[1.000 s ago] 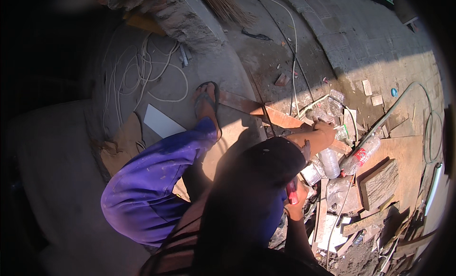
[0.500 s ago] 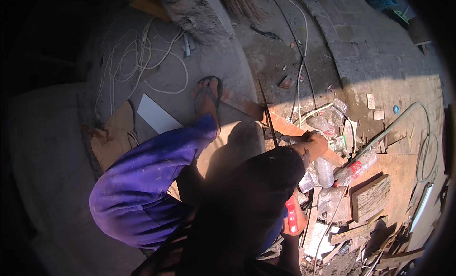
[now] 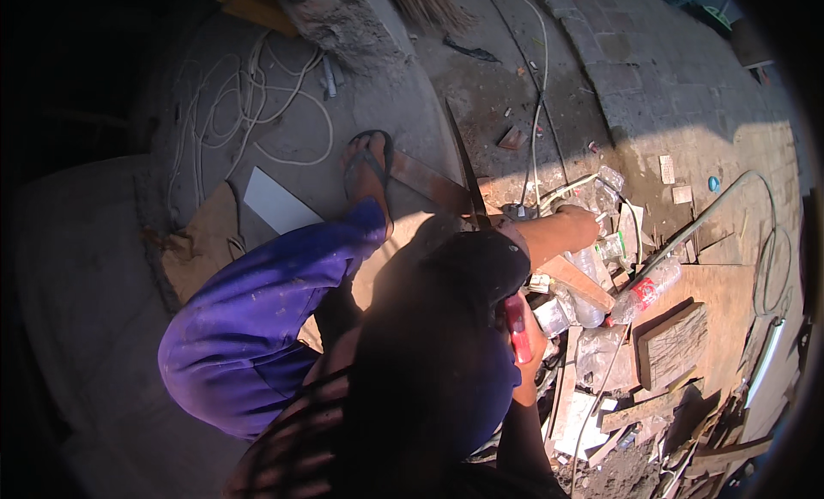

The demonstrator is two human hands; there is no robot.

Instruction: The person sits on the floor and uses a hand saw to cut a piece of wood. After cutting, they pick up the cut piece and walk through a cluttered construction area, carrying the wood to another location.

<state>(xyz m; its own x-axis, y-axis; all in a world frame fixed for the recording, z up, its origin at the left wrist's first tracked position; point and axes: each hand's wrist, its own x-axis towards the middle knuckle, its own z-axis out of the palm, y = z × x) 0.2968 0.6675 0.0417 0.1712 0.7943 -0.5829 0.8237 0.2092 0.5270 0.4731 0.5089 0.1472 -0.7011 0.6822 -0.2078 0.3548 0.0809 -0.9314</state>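
My right hand (image 3: pixel 530 344) is closed round the red handle of a handsaw (image 3: pixel 518 327). Its long dark blade points away from me and lies across a brown wooden plank (image 3: pixel 585 284); my dark-shaded knee hides part of the saw. The plank runs from beside my sandalled foot to the rubbish pile on the right. My left hand (image 3: pixel 577 228) is over the pile, just beyond the plank, its forearm crossing above the wood. Its fingers are curled, with a small white piece at their tips; whether they hold it is unclear.
Plastic bottles (image 3: pixel 648 295), a thick wood block (image 3: pixel 674 346) and scraps lie on the right. A green hose (image 3: pixel 704 217) bends over them. Coiled white cable (image 3: pixel 249 113), a white panel (image 3: pixel 279 205) and torn cardboard (image 3: pixel 206 241) lie left. A broom (image 3: pixel 433 6) is at the top.
My right hand and the saw have moved forward, away from me. My left hand has shifted up off the plank, and more of its forearm shows.
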